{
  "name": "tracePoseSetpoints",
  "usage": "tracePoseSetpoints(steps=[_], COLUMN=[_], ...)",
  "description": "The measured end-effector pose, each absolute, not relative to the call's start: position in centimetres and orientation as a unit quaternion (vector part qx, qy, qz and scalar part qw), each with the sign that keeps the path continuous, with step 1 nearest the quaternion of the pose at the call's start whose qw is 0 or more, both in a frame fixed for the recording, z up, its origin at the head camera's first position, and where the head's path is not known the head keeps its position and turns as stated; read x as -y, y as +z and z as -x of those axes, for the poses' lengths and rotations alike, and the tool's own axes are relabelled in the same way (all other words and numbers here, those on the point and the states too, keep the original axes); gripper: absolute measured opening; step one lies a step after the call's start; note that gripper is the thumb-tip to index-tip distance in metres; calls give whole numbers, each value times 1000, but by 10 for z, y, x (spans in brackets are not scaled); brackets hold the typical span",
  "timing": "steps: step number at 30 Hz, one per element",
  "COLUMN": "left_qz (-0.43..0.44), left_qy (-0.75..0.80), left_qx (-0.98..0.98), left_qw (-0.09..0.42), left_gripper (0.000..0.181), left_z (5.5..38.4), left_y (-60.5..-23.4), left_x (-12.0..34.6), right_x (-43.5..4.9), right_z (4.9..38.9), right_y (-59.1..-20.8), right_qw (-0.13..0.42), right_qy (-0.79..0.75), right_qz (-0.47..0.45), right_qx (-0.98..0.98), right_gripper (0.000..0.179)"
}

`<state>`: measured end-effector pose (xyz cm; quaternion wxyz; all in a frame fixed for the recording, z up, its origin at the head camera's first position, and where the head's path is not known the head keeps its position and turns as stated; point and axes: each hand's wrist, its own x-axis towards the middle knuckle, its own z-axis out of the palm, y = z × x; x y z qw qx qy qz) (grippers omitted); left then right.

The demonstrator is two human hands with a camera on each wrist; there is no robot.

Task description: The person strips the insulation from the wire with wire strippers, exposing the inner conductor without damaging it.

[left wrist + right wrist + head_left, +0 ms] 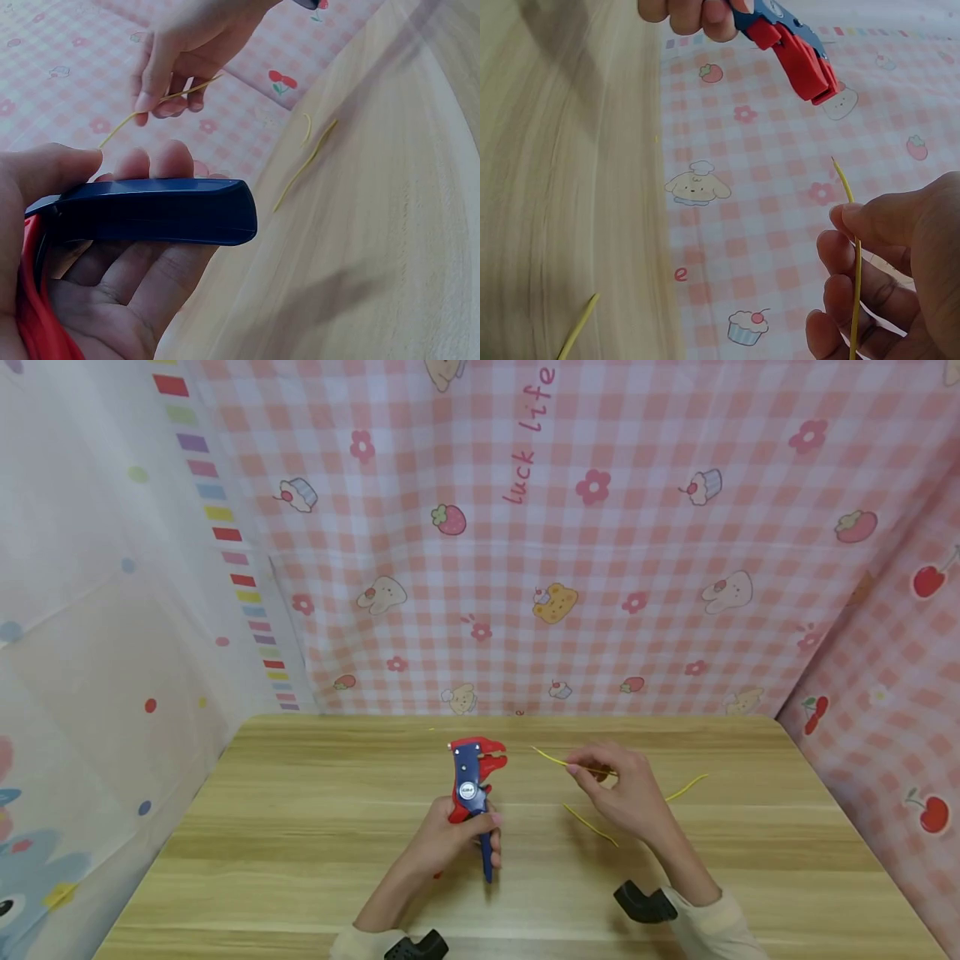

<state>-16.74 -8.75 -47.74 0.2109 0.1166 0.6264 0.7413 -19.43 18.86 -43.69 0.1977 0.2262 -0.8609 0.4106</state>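
1. Head view: we find the left hand (444, 837) clamped around a red-and-blue wire stripper (466, 764), its thumb over the blue handle (487, 860). The tool stands head-up above the wooden desk (285, 827), and its red jaws point right with a gap between them.
2. To the right of the tool, we see the right hand (628, 793) pinching a yellow wire (551, 757) between thumb and forefinger. The wire's free end points toward the red jaws, near but apart from them.
3. In the right wrist view, we notice a tiny darker tip on that wire, which runs down past the curled fingers.
4. In the left wrist view, we see the blue handle lying across the left hand's fingers.
5. On the desk we count two loose yellow pieces: a short strand (590, 825) below the right hand, and a second strand (687, 787) farther right, partly hidden behind that hand.
6. Behind the desk we see a pink checked cloth (510, 560) printed with strawberries, cupcakes, flowers and animals.
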Motion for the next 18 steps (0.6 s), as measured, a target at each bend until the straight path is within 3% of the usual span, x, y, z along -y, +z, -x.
tracePoseSetpoints(steps=[11, 18], left_qz=[-118, -118], left_qy=[740, 737], left_qx=[-628, -635], left_qw=[209, 202], left_gripper=[15, 31], left_z=[171, 172], left_y=[-475, -475], left_x=[94, 99], right_x=[-200, -208], right_z=[192, 195], right_y=[-445, -451], right_qw=[185, 183], right_qy=[387, 382], right_qz=[-213, -212], right_qx=[878, 881], right_gripper=[12, 8])
